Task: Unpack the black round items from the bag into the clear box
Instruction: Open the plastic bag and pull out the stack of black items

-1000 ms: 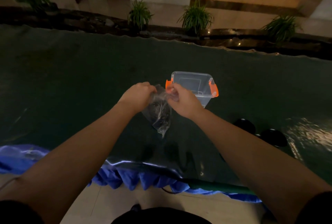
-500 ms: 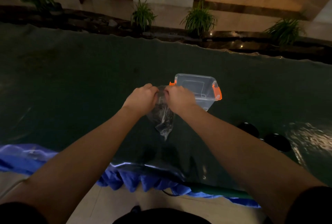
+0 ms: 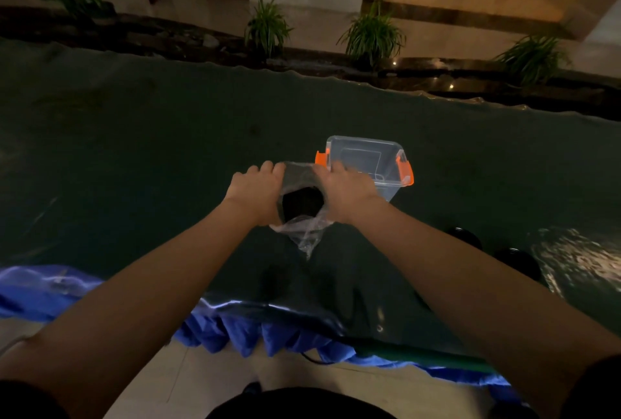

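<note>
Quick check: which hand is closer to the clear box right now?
Right. The right hand grips the bag's mouth right at the clear box's near-left corner, overlapping it in view. The left hand holds the bag's opposite edge, farther left of the box.

Both bare forearms reach straight out from the body and draw together ahead of the chest. The left hand (image 3: 257, 191) is curled with knuckles up and fingers pinched shut on the near-left edge of the clear plastic bag (image 3: 304, 213). The right hand (image 3: 346, 193) mirrors it close beside, fingers folded down on the bag's opposite edge.
</note>
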`<state>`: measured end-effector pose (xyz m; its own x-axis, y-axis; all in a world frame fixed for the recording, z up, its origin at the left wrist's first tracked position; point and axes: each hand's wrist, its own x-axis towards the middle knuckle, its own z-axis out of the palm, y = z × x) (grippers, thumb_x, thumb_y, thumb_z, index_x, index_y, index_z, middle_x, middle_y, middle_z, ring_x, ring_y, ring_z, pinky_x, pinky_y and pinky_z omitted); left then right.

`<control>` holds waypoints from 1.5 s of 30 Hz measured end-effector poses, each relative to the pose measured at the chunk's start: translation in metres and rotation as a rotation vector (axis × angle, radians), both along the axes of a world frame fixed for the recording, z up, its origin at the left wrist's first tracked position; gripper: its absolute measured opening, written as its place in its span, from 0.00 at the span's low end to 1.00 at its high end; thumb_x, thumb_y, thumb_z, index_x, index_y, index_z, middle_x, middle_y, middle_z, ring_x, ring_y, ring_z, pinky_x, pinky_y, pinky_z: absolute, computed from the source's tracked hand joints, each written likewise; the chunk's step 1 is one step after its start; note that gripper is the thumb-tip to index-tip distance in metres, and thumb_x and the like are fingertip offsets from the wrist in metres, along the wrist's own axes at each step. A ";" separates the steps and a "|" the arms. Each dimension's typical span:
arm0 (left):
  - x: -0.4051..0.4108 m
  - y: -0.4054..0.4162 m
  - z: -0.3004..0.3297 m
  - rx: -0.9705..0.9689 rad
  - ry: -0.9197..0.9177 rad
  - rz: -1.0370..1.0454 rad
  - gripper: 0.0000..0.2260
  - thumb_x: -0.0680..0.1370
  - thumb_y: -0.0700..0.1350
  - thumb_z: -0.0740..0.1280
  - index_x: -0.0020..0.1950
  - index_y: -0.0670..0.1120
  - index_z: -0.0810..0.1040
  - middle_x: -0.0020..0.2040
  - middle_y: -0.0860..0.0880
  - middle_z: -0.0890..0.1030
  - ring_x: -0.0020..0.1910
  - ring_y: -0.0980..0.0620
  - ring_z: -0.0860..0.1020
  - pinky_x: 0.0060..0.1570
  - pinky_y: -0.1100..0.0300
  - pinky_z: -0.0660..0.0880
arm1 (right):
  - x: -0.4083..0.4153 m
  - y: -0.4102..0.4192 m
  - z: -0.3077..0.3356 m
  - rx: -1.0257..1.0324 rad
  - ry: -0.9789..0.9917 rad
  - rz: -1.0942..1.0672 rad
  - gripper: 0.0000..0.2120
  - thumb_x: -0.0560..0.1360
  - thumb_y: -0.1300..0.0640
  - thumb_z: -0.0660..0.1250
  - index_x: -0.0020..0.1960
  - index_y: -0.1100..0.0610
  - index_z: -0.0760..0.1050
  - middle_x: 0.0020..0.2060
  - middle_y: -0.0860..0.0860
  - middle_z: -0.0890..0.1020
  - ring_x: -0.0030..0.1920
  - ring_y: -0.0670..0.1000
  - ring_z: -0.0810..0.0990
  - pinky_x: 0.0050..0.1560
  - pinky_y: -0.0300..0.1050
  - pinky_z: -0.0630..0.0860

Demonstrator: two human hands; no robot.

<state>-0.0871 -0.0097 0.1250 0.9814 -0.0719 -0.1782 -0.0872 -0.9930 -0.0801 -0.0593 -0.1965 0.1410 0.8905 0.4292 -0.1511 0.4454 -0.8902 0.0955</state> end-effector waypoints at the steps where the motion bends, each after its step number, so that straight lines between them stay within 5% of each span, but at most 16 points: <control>1: 0.000 0.000 0.000 0.002 -0.003 -0.002 0.53 0.61 0.64 0.80 0.77 0.47 0.57 0.66 0.45 0.72 0.64 0.41 0.75 0.57 0.43 0.76 | -0.001 -0.002 0.001 -0.032 0.000 -0.004 0.48 0.69 0.46 0.78 0.78 0.47 0.51 0.64 0.57 0.70 0.60 0.60 0.76 0.54 0.57 0.77; 6: -0.004 -0.004 0.005 -0.064 -0.090 -0.030 0.54 0.62 0.62 0.81 0.78 0.46 0.55 0.67 0.44 0.71 0.64 0.40 0.75 0.58 0.40 0.77 | -0.003 -0.010 0.006 -0.146 -0.039 -0.020 0.59 0.66 0.46 0.79 0.80 0.43 0.39 0.63 0.57 0.68 0.58 0.59 0.74 0.43 0.54 0.68; 11: -0.010 -0.006 0.007 -0.121 -0.100 -0.042 0.55 0.63 0.58 0.82 0.79 0.45 0.53 0.67 0.44 0.71 0.64 0.40 0.75 0.57 0.40 0.77 | -0.004 -0.009 0.008 -0.130 -0.021 -0.027 0.58 0.64 0.42 0.80 0.79 0.44 0.43 0.63 0.56 0.66 0.59 0.59 0.73 0.45 0.53 0.70; 18: -0.010 -0.004 0.002 -0.128 -0.092 -0.051 0.57 0.64 0.56 0.82 0.81 0.44 0.49 0.71 0.44 0.69 0.67 0.41 0.74 0.60 0.42 0.76 | -0.014 0.012 0.011 0.053 -0.303 0.217 0.18 0.74 0.55 0.70 0.63 0.55 0.75 0.62 0.56 0.72 0.62 0.58 0.70 0.58 0.52 0.73; 22: -0.010 0.000 0.002 -0.156 -0.153 -0.102 0.51 0.68 0.57 0.78 0.82 0.47 0.52 0.73 0.46 0.69 0.68 0.42 0.74 0.60 0.44 0.75 | -0.011 0.023 0.008 0.061 -0.290 0.391 0.13 0.77 0.58 0.66 0.61 0.57 0.78 0.59 0.54 0.76 0.60 0.56 0.72 0.61 0.52 0.72; 27: -0.017 0.025 -0.013 -0.562 -0.356 -0.107 0.28 0.73 0.48 0.68 0.72 0.50 0.67 0.68 0.47 0.73 0.56 0.46 0.80 0.46 0.53 0.76 | -0.002 0.032 -0.005 0.022 -0.066 0.334 0.21 0.77 0.51 0.67 0.69 0.54 0.73 0.64 0.53 0.77 0.65 0.55 0.73 0.69 0.56 0.68; 31: -0.012 0.048 -0.050 -0.770 -0.345 0.196 0.23 0.76 0.40 0.68 0.70 0.47 0.68 0.68 0.46 0.74 0.57 0.48 0.79 0.52 0.51 0.77 | 0.006 0.032 -0.020 0.038 0.020 0.284 0.33 0.72 0.44 0.72 0.74 0.53 0.67 0.66 0.53 0.76 0.64 0.56 0.74 0.67 0.56 0.71; 38: -0.001 0.044 -0.115 -0.678 0.115 0.303 0.48 0.65 0.48 0.83 0.79 0.47 0.60 0.74 0.41 0.68 0.72 0.40 0.69 0.70 0.43 0.70 | 0.021 0.024 -0.044 0.083 0.100 0.242 0.51 0.66 0.33 0.72 0.80 0.51 0.53 0.74 0.53 0.69 0.71 0.58 0.69 0.70 0.57 0.66; 45: 0.021 0.015 -0.139 -0.860 0.160 0.217 0.64 0.53 0.56 0.86 0.81 0.53 0.53 0.76 0.46 0.62 0.76 0.42 0.61 0.73 0.38 0.65 | 0.026 0.012 -0.043 0.098 0.045 0.281 0.58 0.61 0.25 0.65 0.80 0.46 0.42 0.78 0.53 0.63 0.77 0.59 0.61 0.74 0.61 0.62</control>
<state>-0.0659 0.0052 -0.0140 0.9570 -0.0593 -0.2841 0.1630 -0.7001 0.6952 -0.0333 -0.1841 0.0975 0.7283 0.6722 -0.1333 0.6772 -0.7357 -0.0099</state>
